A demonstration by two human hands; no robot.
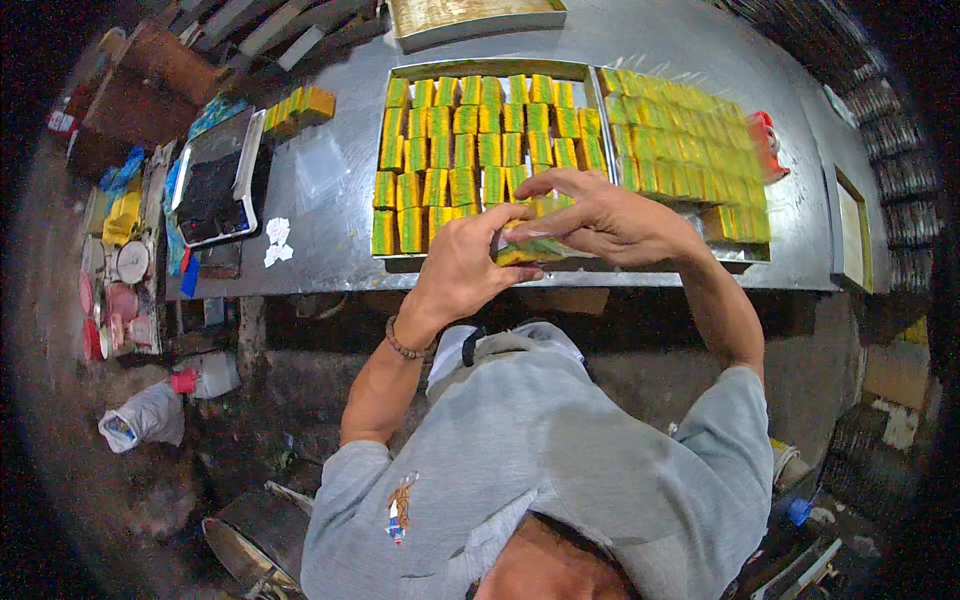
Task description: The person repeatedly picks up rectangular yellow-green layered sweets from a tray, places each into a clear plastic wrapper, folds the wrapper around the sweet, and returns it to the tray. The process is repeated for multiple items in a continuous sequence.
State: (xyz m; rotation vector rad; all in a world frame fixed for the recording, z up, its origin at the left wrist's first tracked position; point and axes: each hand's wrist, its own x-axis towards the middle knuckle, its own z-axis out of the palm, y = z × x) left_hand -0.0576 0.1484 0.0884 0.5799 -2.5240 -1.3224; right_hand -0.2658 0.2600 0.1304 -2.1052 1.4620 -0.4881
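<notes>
Near the front edge of the metal table, my left hand [469, 259] grips a yellow-and-green layered cake slice [517, 255] between thumb and fingers. My right hand [611, 221] reaches over it from the right, its fingers bent across the slice's top. Something clear, like plastic film, shows about the slice; the fingers and motion blur hide how it lies. Beyond my hands is a shallow metal tray [491, 69] with rows of similar slices standing on edge, some gaps between them. A second group of slices [675, 142], with a glossy, plastic-like sheen, stands close together on the right.
Several more slices [300, 109] stand at the table's left, near clear plastic sheets [321, 166] and white paper scraps [277, 241]. A white-rimmed dark tray [217, 176] lies further left. A red object [766, 146] sits past the right group. Another tray [480, 22] is at the back.
</notes>
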